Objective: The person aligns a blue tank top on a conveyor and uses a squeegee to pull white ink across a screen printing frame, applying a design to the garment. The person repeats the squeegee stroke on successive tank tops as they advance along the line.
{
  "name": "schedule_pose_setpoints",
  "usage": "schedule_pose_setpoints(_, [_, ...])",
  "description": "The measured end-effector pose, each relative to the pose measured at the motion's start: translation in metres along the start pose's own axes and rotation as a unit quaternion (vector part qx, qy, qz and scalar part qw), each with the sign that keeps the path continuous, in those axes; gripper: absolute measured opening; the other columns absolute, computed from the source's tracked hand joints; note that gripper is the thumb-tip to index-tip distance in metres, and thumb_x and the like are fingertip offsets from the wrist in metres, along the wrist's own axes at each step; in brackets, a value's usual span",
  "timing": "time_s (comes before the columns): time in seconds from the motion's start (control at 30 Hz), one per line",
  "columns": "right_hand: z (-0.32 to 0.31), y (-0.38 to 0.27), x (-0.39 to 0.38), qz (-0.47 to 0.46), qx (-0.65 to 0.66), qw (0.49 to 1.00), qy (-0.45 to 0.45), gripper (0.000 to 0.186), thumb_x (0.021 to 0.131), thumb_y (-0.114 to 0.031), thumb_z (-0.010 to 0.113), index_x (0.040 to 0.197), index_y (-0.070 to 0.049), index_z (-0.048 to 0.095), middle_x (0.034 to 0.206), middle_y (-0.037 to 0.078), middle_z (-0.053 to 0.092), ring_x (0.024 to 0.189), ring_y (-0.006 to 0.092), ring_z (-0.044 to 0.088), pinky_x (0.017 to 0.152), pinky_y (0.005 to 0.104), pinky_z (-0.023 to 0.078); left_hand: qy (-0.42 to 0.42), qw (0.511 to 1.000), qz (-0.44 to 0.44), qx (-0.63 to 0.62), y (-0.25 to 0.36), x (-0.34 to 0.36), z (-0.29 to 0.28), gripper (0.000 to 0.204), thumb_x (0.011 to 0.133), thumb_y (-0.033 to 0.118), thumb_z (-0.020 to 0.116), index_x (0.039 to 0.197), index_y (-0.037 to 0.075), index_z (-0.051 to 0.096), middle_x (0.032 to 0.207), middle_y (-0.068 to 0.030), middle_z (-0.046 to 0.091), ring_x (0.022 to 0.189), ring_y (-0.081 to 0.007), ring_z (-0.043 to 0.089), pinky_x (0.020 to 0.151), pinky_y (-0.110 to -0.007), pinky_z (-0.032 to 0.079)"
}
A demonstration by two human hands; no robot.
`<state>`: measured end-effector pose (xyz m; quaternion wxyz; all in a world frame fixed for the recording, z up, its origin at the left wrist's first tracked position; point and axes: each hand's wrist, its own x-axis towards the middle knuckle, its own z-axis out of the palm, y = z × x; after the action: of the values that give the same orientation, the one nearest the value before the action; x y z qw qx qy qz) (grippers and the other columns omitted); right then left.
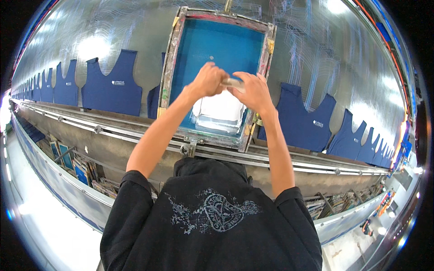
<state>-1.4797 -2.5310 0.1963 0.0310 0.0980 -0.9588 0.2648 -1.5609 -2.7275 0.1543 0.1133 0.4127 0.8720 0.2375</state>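
Note:
A screen-printing frame (174, 61) with teal mesh (230, 38) lies in front of me on the long printing table. White ink (217, 115) pools on the mesh's near half. My left hand (209, 79) and my right hand (246, 92) are both closed on the pale handle of a squeegee (233, 82), held over the mesh above the ink; its blade is mostly hidden.
Dark blue sleeveless garments (110, 95) lie in rows along the table (316, 49) to both sides. A metal rail (122, 132) runs along the near edge. Stacked screens (79, 167) stand below. Another person (366, 226) is small at the lower right.

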Motion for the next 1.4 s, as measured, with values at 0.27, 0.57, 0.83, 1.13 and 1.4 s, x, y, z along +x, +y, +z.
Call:
schedule_pose_setpoints(0.27, [0.046,-0.01,-0.057,0.053,-0.023,0.995,-0.086,0.015,0.079,-0.017,0.077,0.088,-0.008,0.069,0.07,0.016,0.068,0.069,0.0377,0.066,0.073,0.0474,0.05,-0.081,0.993,-0.045,-0.067,0.036,-0.055,0.034,0.018,0.081,0.021,0.075,0.098,0.014,0.077,0.078,-0.013,0.072,0.089,-0.0345,0.069,0.111,-0.052,0.041])
schedule_pose_setpoints(0.57, [0.029,0.013,0.007,0.029,-0.072,0.995,-0.064,0.013,0.08,-0.018,0.078,0.082,-0.009,0.069,0.071,0.014,0.069,0.07,0.0358,0.065,0.078,0.0458,0.043,-0.043,0.999,-0.002,-0.022,0.004,0.008,0.0,0.016,0.08,0.018,0.073,0.095,0.015,0.075,0.074,-0.0119,0.069,0.083,-0.0331,0.068,0.112,-0.053,0.039])
schedule_pose_setpoints(0.83, [0.056,-0.01,-0.063,0.029,-0.031,0.998,-0.044,0.006,0.08,-0.015,0.071,0.082,-0.012,0.067,0.072,0.015,0.069,0.071,0.0345,0.066,0.08,0.0451,0.04,-0.06,0.997,-0.032,-0.046,0.033,-0.054,0.026,0.018,0.081,0.019,0.074,0.098,0.015,0.076,0.071,-0.0102,0.069,0.083,-0.0329,0.069,0.113,-0.052,0.038])
schedule_pose_setpoints(1.13, [0.052,-0.013,-0.054,0.038,-0.059,0.995,-0.073,0.01,0.078,-0.012,0.073,0.087,-0.01,0.069,0.07,0.014,0.067,0.069,0.0343,0.064,0.077,0.046,0.04,-0.013,0.999,-0.011,-0.039,0.031,-0.051,0.028,0.016,0.08,0.011,0.071,0.093,0.019,0.075,0.071,-0.0093,0.07,0.078,-0.0305,0.07,0.112,-0.052,0.039])
schedule_pose_setpoints(1.4, [0.015,-0.04,-0.096,0.111,0.082,0.984,0.113,0.047,0.086,-0.029,0.079,0.123,-0.003,0.067,0.11,0.017,0.072,0.103,0.0337,0.067,0.1,0.046,0.042,-0.08,0.994,-0.069,0.0,0.033,-0.073,0.033,0.02,0.08,0.017,0.075,0.1,0.016,0.078,0.079,-0.0112,0.074,0.091,-0.03,0.071,0.119,-0.052,0.031])
